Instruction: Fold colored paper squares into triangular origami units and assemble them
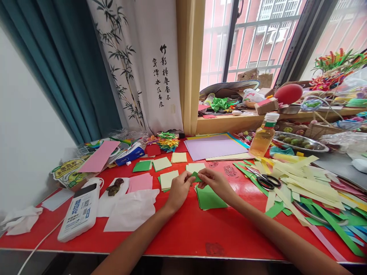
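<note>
A small folded piece of green paper [196,176] is pinched between both hands, a little above the red table [177,238]. My left hand [180,187] grips its left side with thumb and fingers. On its right side, the fingers of my right hand [213,181] are closed. Just below my right hand lies a stack of green paper squares [209,198]. Behind the hands is a pale yellow square stack [195,167], partly hidden. Another pale yellow stack [168,180] sits to the left of my left hand, with green sheets under it.
Black-handled scissors [268,181] lie among many paper strips [306,187] at right. A bottle of amber liquid [263,135] stands behind them. Lilac sheets [215,147] lie at the back. On the left are a white power bank [80,212], tissues [132,210] and pink squares [140,182].
</note>
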A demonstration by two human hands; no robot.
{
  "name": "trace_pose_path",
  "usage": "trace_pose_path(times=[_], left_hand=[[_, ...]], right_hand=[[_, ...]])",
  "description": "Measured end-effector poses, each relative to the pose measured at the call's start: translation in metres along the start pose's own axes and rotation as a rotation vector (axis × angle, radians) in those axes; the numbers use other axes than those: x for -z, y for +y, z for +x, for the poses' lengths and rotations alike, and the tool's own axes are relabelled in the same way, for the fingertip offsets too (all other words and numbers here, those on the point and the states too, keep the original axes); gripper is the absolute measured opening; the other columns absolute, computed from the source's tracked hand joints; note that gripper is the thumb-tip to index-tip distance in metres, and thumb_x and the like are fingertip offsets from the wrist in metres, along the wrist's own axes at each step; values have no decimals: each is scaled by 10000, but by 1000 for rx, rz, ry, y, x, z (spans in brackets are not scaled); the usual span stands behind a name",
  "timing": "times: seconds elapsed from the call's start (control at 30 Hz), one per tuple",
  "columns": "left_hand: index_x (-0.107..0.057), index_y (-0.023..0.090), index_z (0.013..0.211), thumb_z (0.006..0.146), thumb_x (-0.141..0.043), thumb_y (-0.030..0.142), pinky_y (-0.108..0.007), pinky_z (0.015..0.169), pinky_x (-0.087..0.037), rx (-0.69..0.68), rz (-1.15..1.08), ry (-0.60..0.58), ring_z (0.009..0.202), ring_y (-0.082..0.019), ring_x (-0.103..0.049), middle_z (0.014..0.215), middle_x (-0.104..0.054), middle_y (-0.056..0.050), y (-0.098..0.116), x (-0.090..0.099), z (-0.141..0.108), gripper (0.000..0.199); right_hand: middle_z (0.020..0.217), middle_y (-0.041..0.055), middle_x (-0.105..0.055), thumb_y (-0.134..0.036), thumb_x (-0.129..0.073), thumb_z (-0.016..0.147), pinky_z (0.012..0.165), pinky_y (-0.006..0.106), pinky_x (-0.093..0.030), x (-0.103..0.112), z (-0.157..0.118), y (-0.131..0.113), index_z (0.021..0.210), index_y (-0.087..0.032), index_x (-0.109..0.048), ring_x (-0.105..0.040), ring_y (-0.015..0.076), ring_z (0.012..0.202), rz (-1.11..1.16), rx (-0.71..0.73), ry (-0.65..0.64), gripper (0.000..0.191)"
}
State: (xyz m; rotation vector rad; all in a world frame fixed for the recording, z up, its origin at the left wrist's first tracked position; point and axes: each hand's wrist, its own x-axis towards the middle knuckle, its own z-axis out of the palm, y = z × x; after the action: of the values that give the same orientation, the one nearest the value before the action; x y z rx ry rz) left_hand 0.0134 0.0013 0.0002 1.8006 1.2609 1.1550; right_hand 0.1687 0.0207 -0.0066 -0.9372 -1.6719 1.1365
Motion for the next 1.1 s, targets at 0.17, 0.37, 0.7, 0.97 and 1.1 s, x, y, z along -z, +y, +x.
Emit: trace_pose_path(times=[0.17,0.37,0.7,0.97,1.1], left_hand=[[-551,187,753,778,-484,382,-211,485,-385,23,-79,12,505,-98,-478,599,-532,27,-4,1,3,208],[-565,159,859,778,-498,321,-267,566,-491,71,-251,-6,532,-136,-583,575,-576,12,-3,1,8,193],[-540,172,981,765,-525,317,-275,594,-533,79,-408,45,612,-126,-629,854,-559,-27,-7,5,12,260],[-539,158,915,751,-535,305,-260,567,-538,93,-436,9,576,-91,-588,885,-542,-32,-1,4,9,220],[-505,162,877,740,-553,290,-263,541,-541,62,-432,-12,574,-84,-573,868,-518,-11,0,2,8,194]], right_hand=[[665,8,-598,-426,-489,799,599,282,-482,3,2,1,799,-178,-503,-613,144,595,-5,23,8,248],[571,-12,-559,-395,-479,813,553,272,-457,5,5,4,783,-179,-507,-585,139,545,12,48,71,220],[717,-1,-568,-360,-567,751,661,298,-512,7,8,-5,820,-180,-494,-602,130,655,150,26,58,206],[726,0,-591,-357,-601,715,617,301,-514,8,5,-10,876,-191,-531,-600,133,640,224,-11,16,242],[711,2,-605,-352,-595,723,612,291,-506,7,3,-9,890,-191,-550,-592,127,634,216,3,15,237]])
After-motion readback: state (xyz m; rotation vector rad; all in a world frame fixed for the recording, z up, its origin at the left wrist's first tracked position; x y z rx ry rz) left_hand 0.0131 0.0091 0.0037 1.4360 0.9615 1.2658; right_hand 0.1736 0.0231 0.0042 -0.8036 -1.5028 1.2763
